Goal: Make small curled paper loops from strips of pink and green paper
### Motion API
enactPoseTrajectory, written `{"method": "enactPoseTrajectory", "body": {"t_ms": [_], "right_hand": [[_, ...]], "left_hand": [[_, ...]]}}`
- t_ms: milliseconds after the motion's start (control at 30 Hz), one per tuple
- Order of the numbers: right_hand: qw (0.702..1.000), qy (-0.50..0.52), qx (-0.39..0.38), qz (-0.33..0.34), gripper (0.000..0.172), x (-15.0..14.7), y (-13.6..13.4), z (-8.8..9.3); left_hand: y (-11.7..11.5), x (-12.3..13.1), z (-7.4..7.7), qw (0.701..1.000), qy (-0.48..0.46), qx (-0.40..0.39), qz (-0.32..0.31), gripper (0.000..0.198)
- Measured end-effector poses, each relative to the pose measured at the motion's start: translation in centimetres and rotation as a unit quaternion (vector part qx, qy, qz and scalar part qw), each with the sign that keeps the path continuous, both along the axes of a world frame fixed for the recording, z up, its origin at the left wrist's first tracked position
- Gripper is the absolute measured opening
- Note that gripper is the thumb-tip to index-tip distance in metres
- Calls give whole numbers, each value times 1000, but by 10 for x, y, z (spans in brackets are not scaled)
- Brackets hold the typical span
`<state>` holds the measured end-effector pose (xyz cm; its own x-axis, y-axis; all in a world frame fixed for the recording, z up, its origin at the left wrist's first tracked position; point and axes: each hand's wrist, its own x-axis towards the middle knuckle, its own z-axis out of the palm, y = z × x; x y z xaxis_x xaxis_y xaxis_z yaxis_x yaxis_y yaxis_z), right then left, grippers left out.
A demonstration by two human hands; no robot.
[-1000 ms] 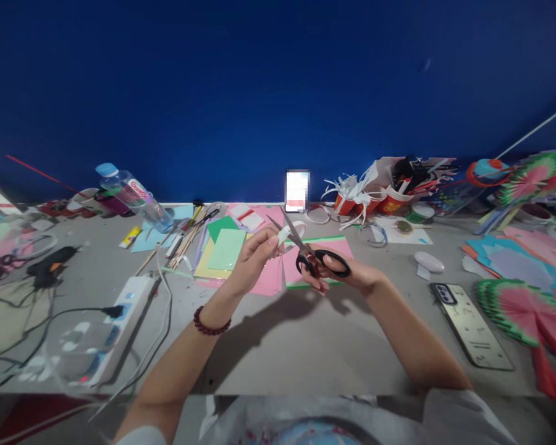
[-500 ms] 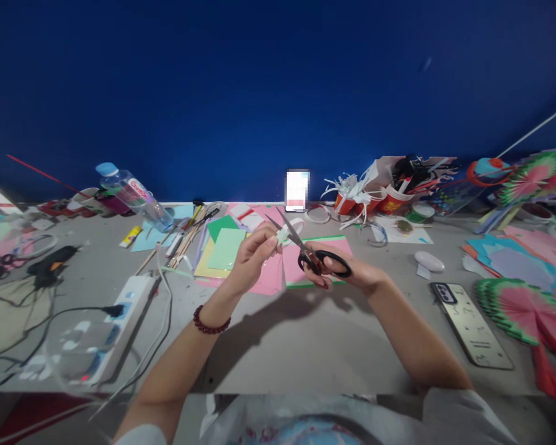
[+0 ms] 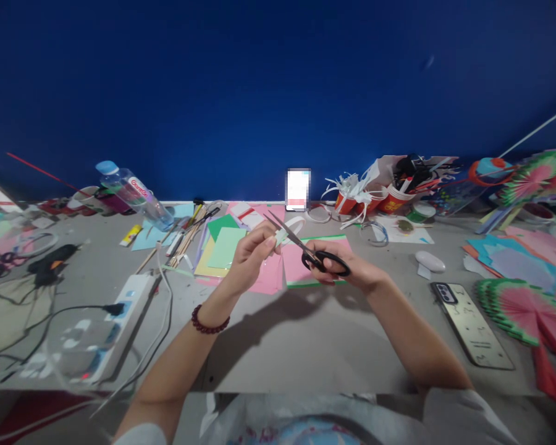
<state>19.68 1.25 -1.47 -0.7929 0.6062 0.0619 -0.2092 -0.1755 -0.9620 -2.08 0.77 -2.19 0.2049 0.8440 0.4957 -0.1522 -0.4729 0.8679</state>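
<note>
Slanting inward; right hand (image 3: 352, 266) around scissors (image 3: 301, 245)

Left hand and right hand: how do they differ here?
The left hand pinches a small pale piece; the right hand grips black-handled scissors. The left hand has a beaded bracelet behind it; the right hand has none. Both are above the table.

Black-handled metal scissors (image 3: 298, 240), dial centre: smooth grey blades, plastic-looking grips. At nine o'clock, a clear, glossy plastic bottle with blue cap (image 3: 138, 190) and slender, matt, tan wooden sticks (image 3: 186, 243); at eight, a smooth white plastic power strip (image 3: 124, 324). At four, a pleated pink-and-green matt paper fan (image 3: 521, 309); at twelve, a matt, dark blue wall (image 3: 278, 93).
</note>
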Motion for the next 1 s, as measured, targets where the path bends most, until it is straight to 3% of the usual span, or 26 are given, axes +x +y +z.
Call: {"method": "enactPoseTrajectory", "body": {"t_ms": [633, 833, 1000], "right_hand": [[998, -50, 16, -42, 41, 8, 4, -8], [999, -27, 9, -17, 42, 5, 3, -5], [998, -57, 15, -37, 43, 4, 2, -1]], "left_hand": [[-5, 4, 10, 999, 18, 29, 31, 29], [-5, 4, 10, 999, 13, 22, 20, 28], [-5, 4, 10, 999, 17, 15, 25, 29]]}}
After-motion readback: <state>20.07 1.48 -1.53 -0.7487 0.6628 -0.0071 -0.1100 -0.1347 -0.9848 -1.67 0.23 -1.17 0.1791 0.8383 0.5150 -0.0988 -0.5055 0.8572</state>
